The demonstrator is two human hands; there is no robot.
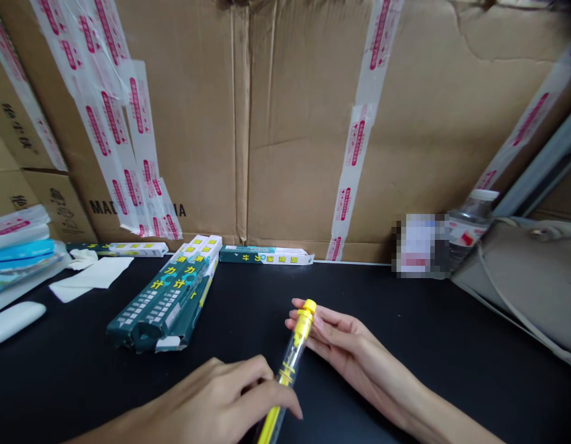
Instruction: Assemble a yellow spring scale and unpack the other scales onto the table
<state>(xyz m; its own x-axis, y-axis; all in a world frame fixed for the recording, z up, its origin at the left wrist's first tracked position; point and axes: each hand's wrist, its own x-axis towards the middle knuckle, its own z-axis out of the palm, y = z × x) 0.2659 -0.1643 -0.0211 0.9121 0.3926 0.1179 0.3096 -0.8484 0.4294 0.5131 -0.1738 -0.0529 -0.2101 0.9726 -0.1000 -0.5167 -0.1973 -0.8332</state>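
Two hands share the clear tube (292,356): left hand (225,401) grips its near end, right hand (348,345), fingers outstretched, cradles its far, yellow-capped end.

Your left hand (230,394) curled over the clear yellow tube (292,354), so your palm and part of the tube were hidden, and the tube's lower end ran off the bottom edge. The tube's cap covered the fingertips of your right hand (341,345); whether they gripped it could not be told. Both forearms were cut off below.

A pixelated patch (417,245) blotted out whatever stood beside the bottle (470,225), whose base sat behind the bag (521,277). The bag ran past the right edge. At the left edge, the white object (12,320) and the stacked packets (17,246) were cropped. Tape (128,154) covered the middle of the carton's print (98,206). The small lettering on the green boxes (165,296) was too fine to read.
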